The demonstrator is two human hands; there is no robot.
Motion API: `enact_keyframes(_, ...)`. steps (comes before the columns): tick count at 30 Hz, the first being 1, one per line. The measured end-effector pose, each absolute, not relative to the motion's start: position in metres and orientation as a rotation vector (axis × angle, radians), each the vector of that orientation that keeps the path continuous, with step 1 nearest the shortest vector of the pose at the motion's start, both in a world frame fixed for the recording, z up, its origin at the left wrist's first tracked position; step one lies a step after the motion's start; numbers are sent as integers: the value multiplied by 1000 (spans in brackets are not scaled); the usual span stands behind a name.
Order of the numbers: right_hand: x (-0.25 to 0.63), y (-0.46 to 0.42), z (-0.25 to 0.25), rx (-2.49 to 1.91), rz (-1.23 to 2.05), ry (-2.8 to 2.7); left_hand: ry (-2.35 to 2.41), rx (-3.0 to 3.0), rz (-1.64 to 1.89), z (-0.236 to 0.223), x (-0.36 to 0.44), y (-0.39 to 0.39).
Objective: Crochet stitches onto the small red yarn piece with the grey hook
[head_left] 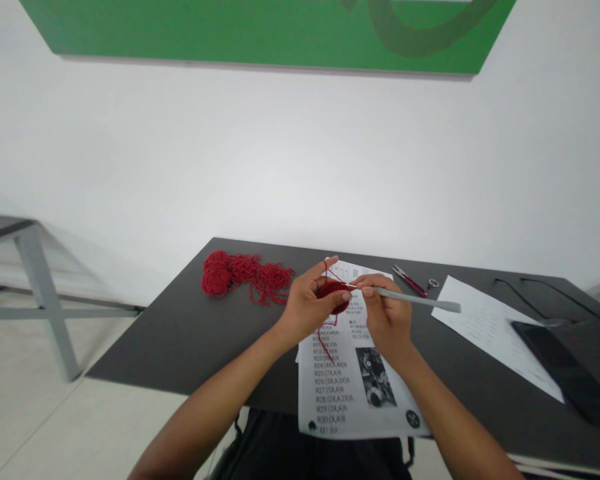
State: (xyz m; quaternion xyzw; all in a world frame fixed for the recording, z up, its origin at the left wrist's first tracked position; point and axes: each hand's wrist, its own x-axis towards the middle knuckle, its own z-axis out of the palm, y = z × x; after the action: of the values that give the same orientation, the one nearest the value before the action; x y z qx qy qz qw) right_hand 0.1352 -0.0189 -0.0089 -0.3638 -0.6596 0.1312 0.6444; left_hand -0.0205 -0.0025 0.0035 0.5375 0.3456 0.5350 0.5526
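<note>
My left hand (313,300) is closed on a small round piece of red crochet (337,300), with a strand of yarn looped over its raised index finger. Between the fingers of my right hand (387,313) is a crochet hook (420,300) with a grey handle. Its thin metal tip reaches the upper edge of the crochet piece. A loose red tail of yarn hangs below the left hand, over a printed pattern sheet (340,400) with rows of text and a photo. Fingers cover part of the crochet piece.
A ball of red yarn (217,273) with a loose tangle lies at the back left of the dark table (180,347). To the right are red-handled thread snips (410,281), a small ring (433,283), another paper (495,333), glasses (545,313) and a black phone (565,367).
</note>
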Motion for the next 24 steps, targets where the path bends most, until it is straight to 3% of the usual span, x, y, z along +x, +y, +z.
enact_keyframes(8, 135, -20, -12, -847, 215, -1563, 847, 1397, 1308, -3, -19, -2)
enact_keyframes(19, 131, -18, -16, -766, 48, -1707, 1004, 2012, 1463, -21, -27, 4)
enact_keyframes(24, 131, -15, -29, -780, -68, -1731, 909, 1600, 1420, -17, -16, -1)
